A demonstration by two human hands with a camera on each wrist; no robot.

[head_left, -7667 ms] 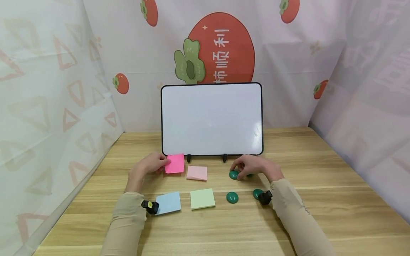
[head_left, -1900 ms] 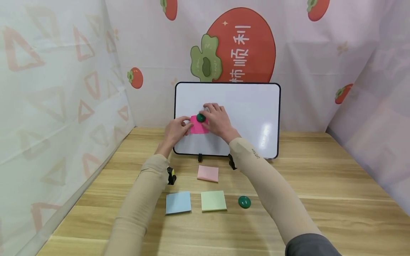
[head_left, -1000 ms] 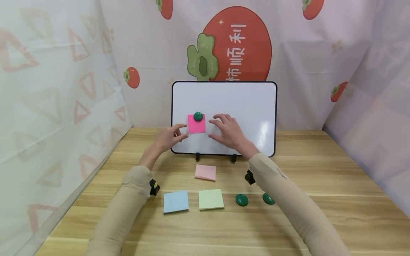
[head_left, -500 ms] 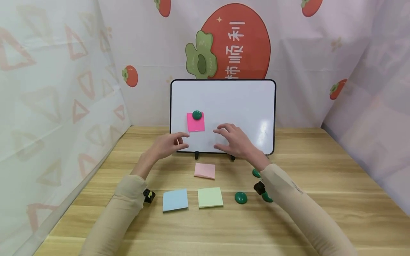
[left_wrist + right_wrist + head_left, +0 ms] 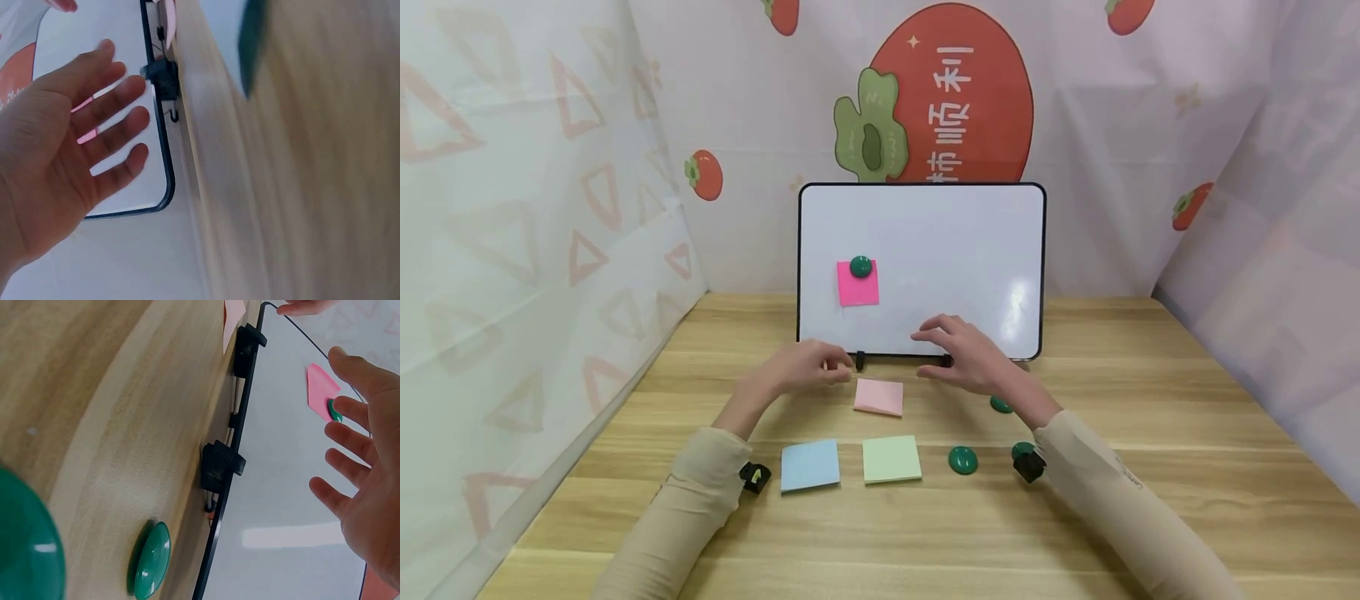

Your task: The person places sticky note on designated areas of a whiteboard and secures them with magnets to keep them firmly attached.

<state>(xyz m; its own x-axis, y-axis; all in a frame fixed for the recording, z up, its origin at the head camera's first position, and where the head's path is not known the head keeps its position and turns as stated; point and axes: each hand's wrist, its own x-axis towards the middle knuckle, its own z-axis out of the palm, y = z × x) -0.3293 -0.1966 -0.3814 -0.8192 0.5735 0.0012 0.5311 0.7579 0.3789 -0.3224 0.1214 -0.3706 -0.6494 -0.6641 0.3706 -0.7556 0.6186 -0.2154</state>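
A bright pink note (image 5: 857, 287) hangs on the left part of the whiteboard (image 5: 955, 250), with a round green magnet (image 5: 861, 267) over its top edge. My left hand (image 5: 801, 367) hovers at the board's lower left, left of the light pink notepad (image 5: 878, 397), and holds nothing. My right hand (image 5: 973, 358) is in the air before the board's lower right, fingers spread and empty. A green magnet (image 5: 1002, 404) lies below it, partly covered by the hand or wrist. In the left wrist view my left hand (image 5: 75, 125) shows bare, relaxed fingers.
Nearer on the wooden table (image 5: 865, 542) lie a blue notepad (image 5: 810, 465), a light green notepad (image 5: 891, 459), a green magnet (image 5: 962, 460) and another (image 5: 1022, 450) partly behind the right wrist camera (image 5: 1029, 466). Black clips (image 5: 861, 360) hold the board's bottom edge.
Since the oldest frame, the bright pink note and one green magnet have gone onto the board. Both hands have let go and come down and away from them.
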